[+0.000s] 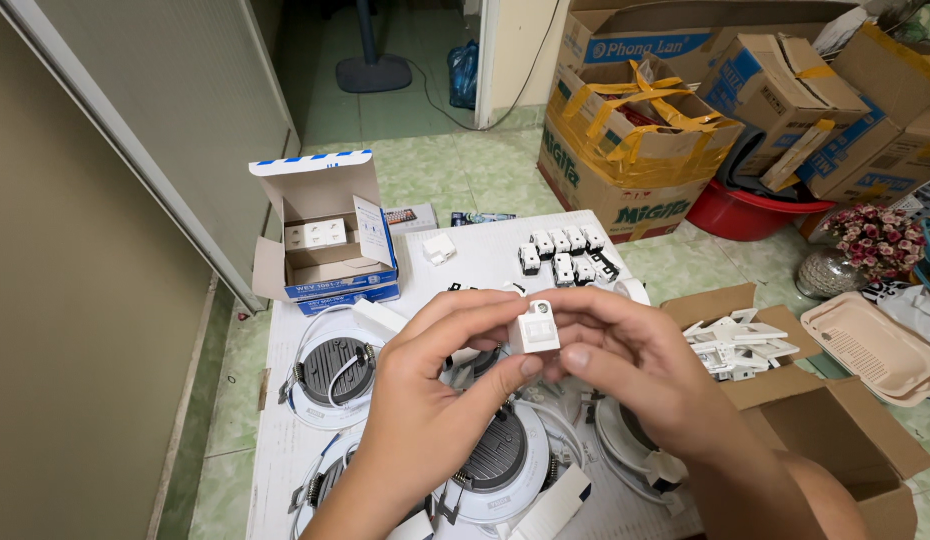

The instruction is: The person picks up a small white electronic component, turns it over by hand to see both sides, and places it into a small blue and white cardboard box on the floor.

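I see a white switch module (pixel 535 328) pinched between my left hand (pixel 447 385) and right hand (pixel 625 365). The table (pixel 485 255) is white. The downlights (pixel 333 372) are white-rimmed with dark grey backs. The open carton (pixel 325 235) is white and blue-trimmed. Floor tiles (pixel 435 165) are mottled pale green; the basin (pixel 740 215) is red.

hands: left hand (pixel 440 385), right hand (pixel 625 365) | both pinch white switch module (pixel 535 328)

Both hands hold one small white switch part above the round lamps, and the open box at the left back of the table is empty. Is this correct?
Not fully. The open box is not empty: the head view shows white pieces inside. The rest is right: left hand and right hand hold the small white switch part above the round lamps.
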